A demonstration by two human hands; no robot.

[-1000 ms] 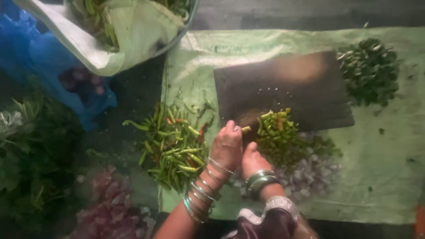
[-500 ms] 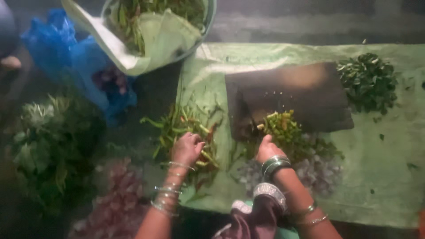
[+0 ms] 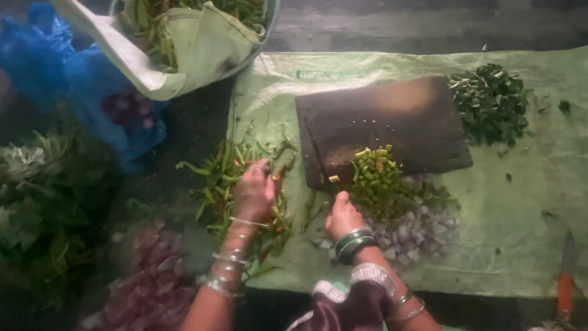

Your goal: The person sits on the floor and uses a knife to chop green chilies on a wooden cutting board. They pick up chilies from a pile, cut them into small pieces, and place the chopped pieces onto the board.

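Two hands work low — the left hand (image 3: 254, 193) with fingers closed on whole chillies (image 3: 229, 184), the right hand (image 3: 343, 216) resting loosely curled beside chopped chillies (image 3: 376, 181) heaped off the cutting board (image 3: 380, 125) edge.

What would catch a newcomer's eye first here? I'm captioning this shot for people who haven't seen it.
Probably the dark chopping board mid-frame on the pale green sheet, with a heap of chopped green chillies at its near edge by the right hand. Next, the left hand resting on a pile of whole green chillies at the sheet's left edge.
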